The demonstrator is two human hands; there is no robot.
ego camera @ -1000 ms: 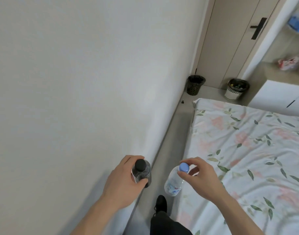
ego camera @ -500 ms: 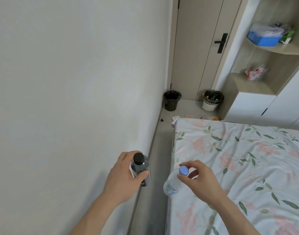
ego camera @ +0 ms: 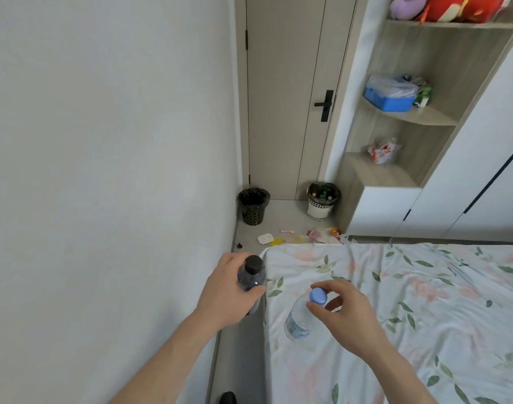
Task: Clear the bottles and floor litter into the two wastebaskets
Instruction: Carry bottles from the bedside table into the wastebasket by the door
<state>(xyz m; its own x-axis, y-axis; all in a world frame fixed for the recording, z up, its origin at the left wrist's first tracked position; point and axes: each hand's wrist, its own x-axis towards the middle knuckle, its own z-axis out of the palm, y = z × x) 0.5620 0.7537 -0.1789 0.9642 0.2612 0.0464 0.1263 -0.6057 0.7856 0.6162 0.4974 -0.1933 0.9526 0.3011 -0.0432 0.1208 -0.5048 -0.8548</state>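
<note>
a: right, what's in the head view near the person?
b: the left hand [ego camera: 226, 290] at about 7 o'clock is wrapped around a dark bottle with a black cap [ego camera: 251, 277], held upright over the strip of floor between the white wall [ego camera: 104, 170] and the bed [ego camera: 409, 316]. the right hand [ego camera: 348, 313] at 5 o'clock pinches a clear bottle with a blue cap [ego camera: 303, 313] by its neck, fingertips just under the cap, so the bottle hangs tilted above the floral bedsheet.

a: and the wastebaskets?
b: both stand at 12 o'clock, in front of the closed door [ego camera: 293, 97]. the black wastebasket [ego camera: 253, 207] sits in the corner against the wall, lined with a dark bag. the white wastebasket [ego camera: 322, 201] is near it to the right, beside the shelf unit [ego camera: 409, 118], with small items showing inside; i cannot tell what they are.

a: any litter?
b: scraps of floor litter [ego camera: 296, 237] lie between the baskets and the foot of the bed: a white piece, a yellow piece, pinkish wrappers. a small dark doorstop [ego camera: 239, 245] sits by the wall.
</note>
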